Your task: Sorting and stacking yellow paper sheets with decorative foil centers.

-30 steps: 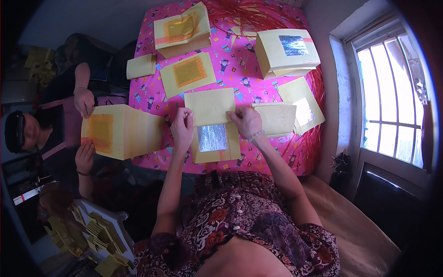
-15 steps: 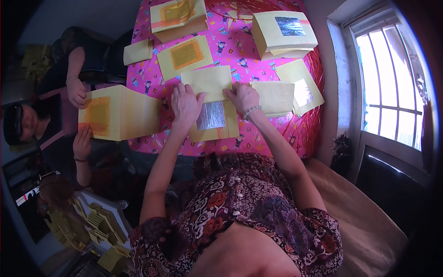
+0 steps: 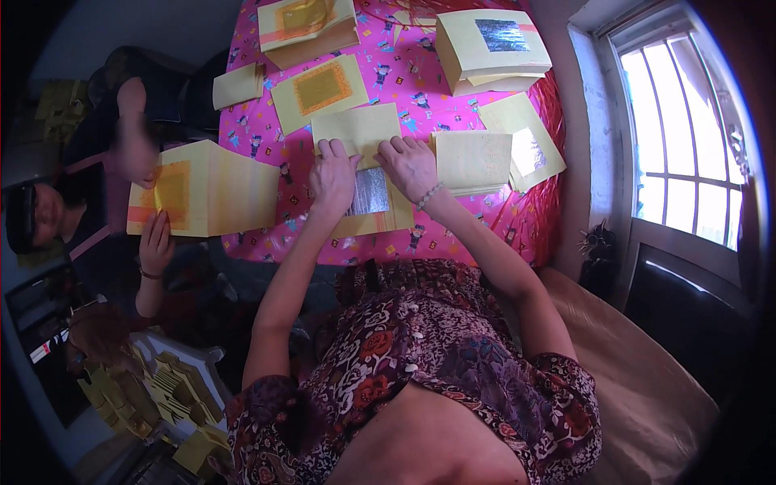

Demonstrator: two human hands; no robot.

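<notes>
A yellow paper sheet [image 3: 356, 121] with a silver foil square [image 3: 369, 194] lies in front of me, its far part folded over toward me. At the left end of the fold, my left hand [image 3: 332, 178] grips the sheet with curled fingers. My right hand [image 3: 412, 171], a beaded bracelet on its wrist, presses bent fingers on the fold just right of the middle. Both palms hide parts of the sheet. Right beside it sits a stack of folded yellow papers [image 3: 473, 159]. Another foil sheet [image 3: 527, 152] lies partly behind that stack.
A thick stack [image 3: 490, 61] with silver foil stands far right; a gold-marked stack [image 3: 305, 40] stands far left. A gold-square sheet [image 3: 320, 93] lies nearer on the pink tablecloth [image 3: 275, 182]. At left, a co-worker's hands [image 3: 155, 242] handle a large yellow paper stack [image 3: 230, 190].
My right hand has slid left along the fold, from the sheet's right end toward the middle. My left hand stays at the left end. The co-worker's upper hand has moved down the stack.
</notes>
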